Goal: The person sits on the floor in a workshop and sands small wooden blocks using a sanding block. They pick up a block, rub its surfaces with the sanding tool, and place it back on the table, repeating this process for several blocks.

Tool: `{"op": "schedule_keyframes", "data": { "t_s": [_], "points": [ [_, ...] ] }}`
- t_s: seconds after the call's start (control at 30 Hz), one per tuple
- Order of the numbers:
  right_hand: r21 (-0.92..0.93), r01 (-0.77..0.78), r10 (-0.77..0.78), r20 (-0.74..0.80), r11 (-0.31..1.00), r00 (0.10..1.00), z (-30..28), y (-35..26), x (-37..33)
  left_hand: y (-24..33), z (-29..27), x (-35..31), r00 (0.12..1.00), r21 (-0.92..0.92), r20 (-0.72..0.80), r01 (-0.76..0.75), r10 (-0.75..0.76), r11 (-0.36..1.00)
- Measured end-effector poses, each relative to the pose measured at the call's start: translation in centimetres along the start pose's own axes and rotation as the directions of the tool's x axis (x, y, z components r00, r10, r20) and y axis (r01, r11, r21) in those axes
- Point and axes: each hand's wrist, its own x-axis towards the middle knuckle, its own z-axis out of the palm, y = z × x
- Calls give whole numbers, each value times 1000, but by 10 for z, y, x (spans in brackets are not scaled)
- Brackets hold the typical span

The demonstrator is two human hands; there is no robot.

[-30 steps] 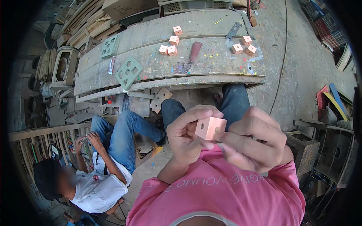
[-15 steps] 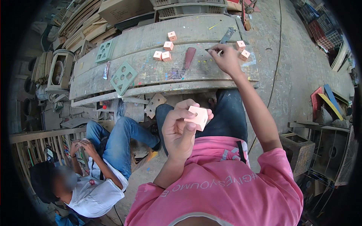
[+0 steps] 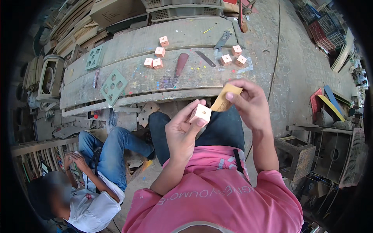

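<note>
My left hand grips a pale pinkish wooden cube with round holes in its faces, held above my lap. Close to its right, my right hand pinches a bent piece of yellow-tan sandpaper between thumb and fingers. The paper's lower end comes near the cube; I cannot tell whether they touch. On the bench beyond lie a dark flat blade, a tapered dark red handle-like piece and a grey metal tool. Three similar cubes sit at the right, several others left of centre.
The worn wooden bench carries two green templates with cut-out shapes at its left. A co-worker in a white shirt sits at my lower left. Crates stand behind the bench; a wooden frame is at my right.
My right hand has come back from the bench to my lap and now holds sandpaper. The blade it was over lies uncovered. The cube has turned in my left hand; the whole view has shifted slightly.
</note>
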Motion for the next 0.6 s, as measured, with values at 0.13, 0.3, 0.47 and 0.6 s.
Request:
{"op": "schedule_keyframes", "data": {
  "t_s": [0.13, 0.3, 0.47, 0.6],
  "points": [
    [-196, 342, -362, -77, 919, 929, 13, 0, -36, -5, 10, 2, 993, 87, 97, -78, 69, 993],
    [43, 401, -400, -27, 915, 916, 11, -1, -60, -4, 11, -3, 924, 9, 279, -275, 262, 961],
    [-258, 724, -646, 330, 640, 689, -20, 0, -57, -8, 15, -3, 837, 15, 397, -415, 376, 909],
    [-364, 630, -604, 196, 686, 772, -15, 3, -70, -10, 25, -4, 826, -16, 399, -429, 399, 903]
  ]
}}
